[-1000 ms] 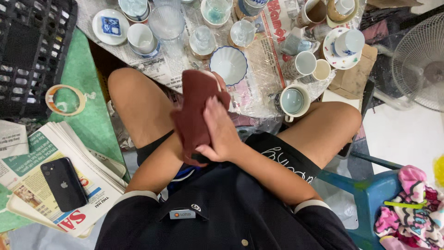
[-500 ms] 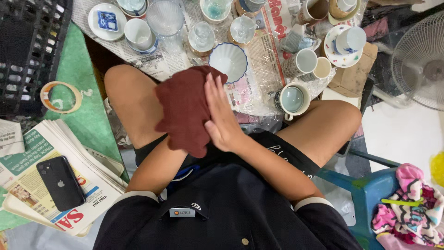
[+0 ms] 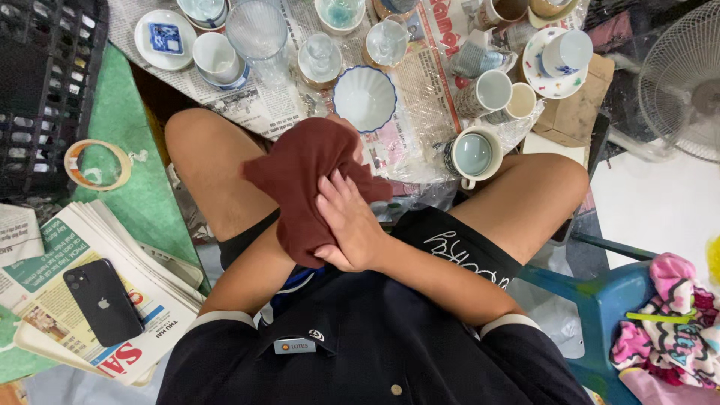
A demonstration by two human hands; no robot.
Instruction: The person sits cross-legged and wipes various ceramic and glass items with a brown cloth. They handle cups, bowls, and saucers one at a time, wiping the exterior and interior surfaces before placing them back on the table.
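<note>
I sit with a dark red cloth [image 3: 300,180] held over my lap between both hands. My right hand [image 3: 349,225] lies flat on top of the cloth, fingers apart and pressing on it. My left hand [image 3: 355,142] is almost wholly hidden under the cloth; only fingertips peek out at its upper right edge. Whether anything is wrapped inside the cloth cannot be told. Just beyond the cloth stands a white scalloped bowl [image 3: 365,97] on newspaper.
Several cups, glasses and saucers stand on newspaper ahead, with a pale green mug [image 3: 472,155] by my right knee. Left: a black crate [image 3: 37,90], a tape roll [image 3: 97,165], and a black phone [image 3: 103,301] on stacked newspapers. Right: a fan [image 3: 686,82] and a blue stool [image 3: 600,300].
The cloth went from a narrow upright bundle to a wider, spread shape. My right hand slid across its top, rubbing it against the hidden left hand.
</note>
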